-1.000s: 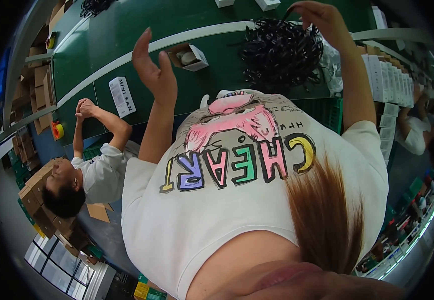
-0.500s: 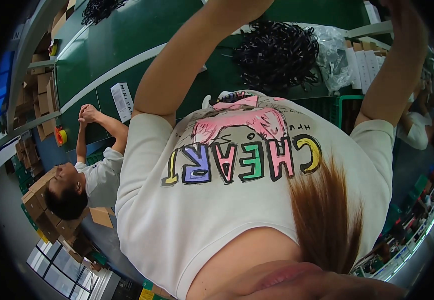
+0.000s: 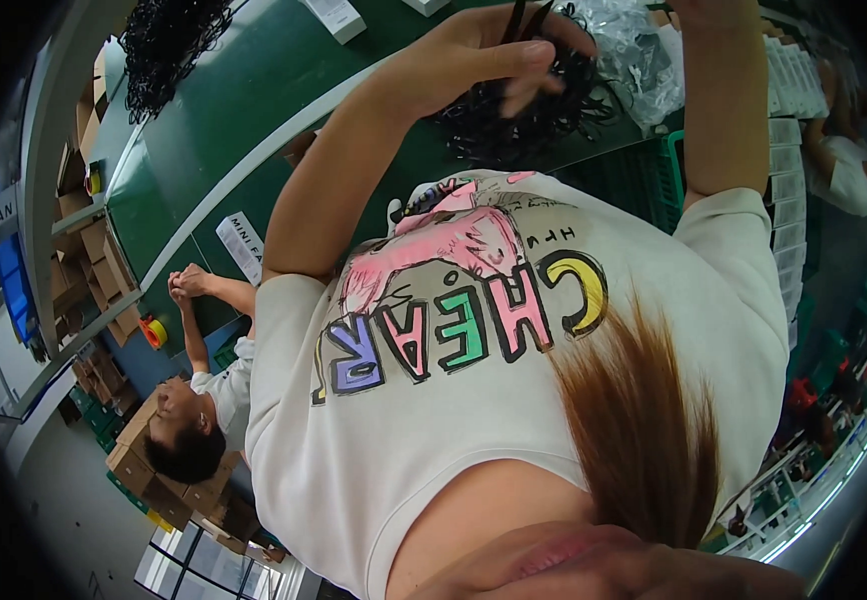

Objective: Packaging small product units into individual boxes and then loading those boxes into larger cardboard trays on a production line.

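Over a tangled heap of black straps (image 3: 499, 135) on the green table, my left hand (image 3: 499, 62) has its fingers curled. A thin black strap (image 3: 522, 18) runs up between thumb and fingers, apparently in its grasp. My right hand (image 3: 712, 8) is at the top edge, mostly cut off, so its fingers cannot be made out. Right of the heap, between my two hands, lies a crumpled clear plastic bag (image 3: 636, 62).
Another black heap (image 3: 169, 50) lies far left on the green table (image 3: 229, 95). White boxes (image 3: 336, 16) stand at the back, and another white box (image 3: 241, 248) lies left. A person (image 3: 216, 400) sits at left with hands together. A green crate (image 3: 674, 175) is beside my right arm.
My left hand has come lower into view, over the black heap, with a strap showing at its fingers. My right arm has shifted left. The whole view has turned somewhat.
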Available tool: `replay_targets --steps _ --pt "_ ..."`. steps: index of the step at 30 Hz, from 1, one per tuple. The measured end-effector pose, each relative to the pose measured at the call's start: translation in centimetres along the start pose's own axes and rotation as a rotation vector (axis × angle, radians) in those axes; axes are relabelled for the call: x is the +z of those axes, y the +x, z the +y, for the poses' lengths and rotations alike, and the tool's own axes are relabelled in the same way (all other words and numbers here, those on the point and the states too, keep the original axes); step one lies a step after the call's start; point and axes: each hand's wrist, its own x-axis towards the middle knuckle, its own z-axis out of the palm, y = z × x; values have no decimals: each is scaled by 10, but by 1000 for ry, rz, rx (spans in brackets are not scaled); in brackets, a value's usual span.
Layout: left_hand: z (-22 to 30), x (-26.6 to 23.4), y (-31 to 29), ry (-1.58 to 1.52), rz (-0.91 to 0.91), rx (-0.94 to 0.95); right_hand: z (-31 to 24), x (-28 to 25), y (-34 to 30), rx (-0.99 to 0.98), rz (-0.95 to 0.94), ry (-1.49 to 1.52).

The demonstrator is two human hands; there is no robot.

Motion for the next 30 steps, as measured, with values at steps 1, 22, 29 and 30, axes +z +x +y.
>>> replay_targets --steps 1,22,29,30 --pt "-10 -1 -11 -173 -25 5 5 -11 -11 5 30 -16" --pt "-71 7 -101 1000 1058 311 200 -18 -147 637 498 -1269" --pt "-67 8 -103 -31 949 397 64 91 -74 428 342 -325" --pt "-70 8 -107 -136 902 349 46 116 -63 303 122 -227"
